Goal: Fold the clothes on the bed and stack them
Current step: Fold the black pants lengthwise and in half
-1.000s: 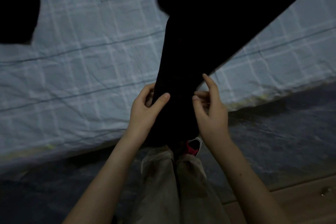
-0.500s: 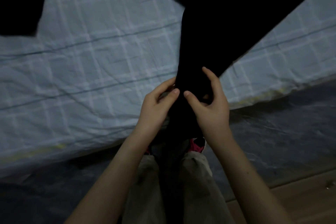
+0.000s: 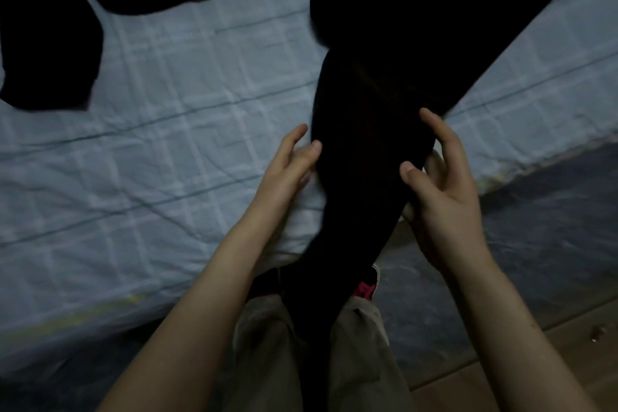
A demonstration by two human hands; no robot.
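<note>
Hands have moved apart: left hand (image 3: 287, 167) touches the garment (image 3: 384, 60) edge with straight fingers, right hand (image 3: 441, 191) grips the other edge. The garment lies unfolded across the bed (image 3: 167, 144), one end hanging off. A second garment (image 3: 50, 27) waits, and no stack shows yet.

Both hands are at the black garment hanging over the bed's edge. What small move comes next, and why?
Probably curl the left hand around the left edge of the black garment. The right hand grips the right edge, while the left hand's fingers lie straight, only touching the cloth. The garment's lower end hangs off the bed, so a grip on both sides seems needed to lift it.
</note>
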